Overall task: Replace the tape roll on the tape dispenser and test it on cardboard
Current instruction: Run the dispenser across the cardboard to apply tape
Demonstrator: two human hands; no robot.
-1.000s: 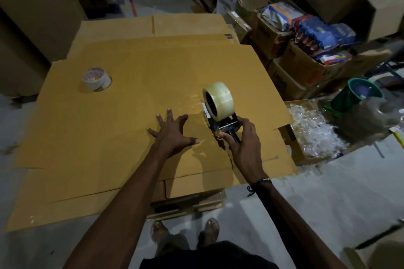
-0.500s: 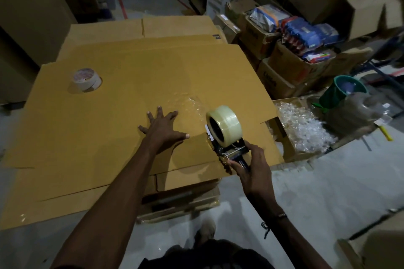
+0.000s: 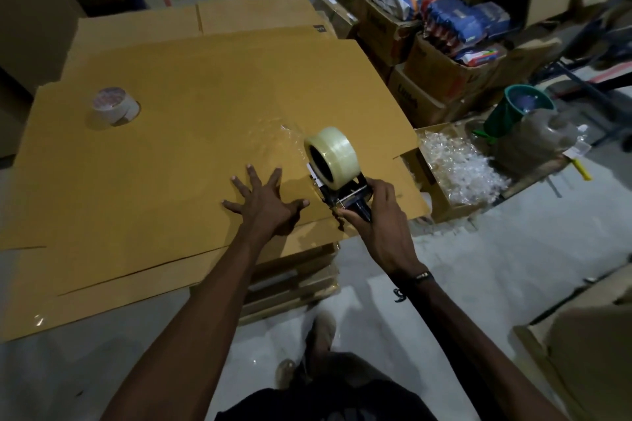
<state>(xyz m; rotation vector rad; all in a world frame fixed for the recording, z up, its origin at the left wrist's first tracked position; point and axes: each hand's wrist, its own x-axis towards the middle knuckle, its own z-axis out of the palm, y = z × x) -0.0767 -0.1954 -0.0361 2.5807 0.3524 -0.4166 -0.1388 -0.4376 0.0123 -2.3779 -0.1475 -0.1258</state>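
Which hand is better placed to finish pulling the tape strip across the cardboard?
Right. The right hand already grips the black tape dispenser with its clear roll, while the left hand lies flat on the brown cardboard sheet.

Handle of the tape dispenser [image 3: 345,196] mostly buried inside the right hand [image 3: 379,225]. Front edge of the dispenser masked by the clear tape roll [image 3: 331,157], so contact with the cardboard [image 3: 178,154] impossible to judge. Printing on the spare roll [image 3: 114,108] too small to read. Box [image 3: 591,359] at lower right cut off by the frame edge. Far corners dim, blurred.
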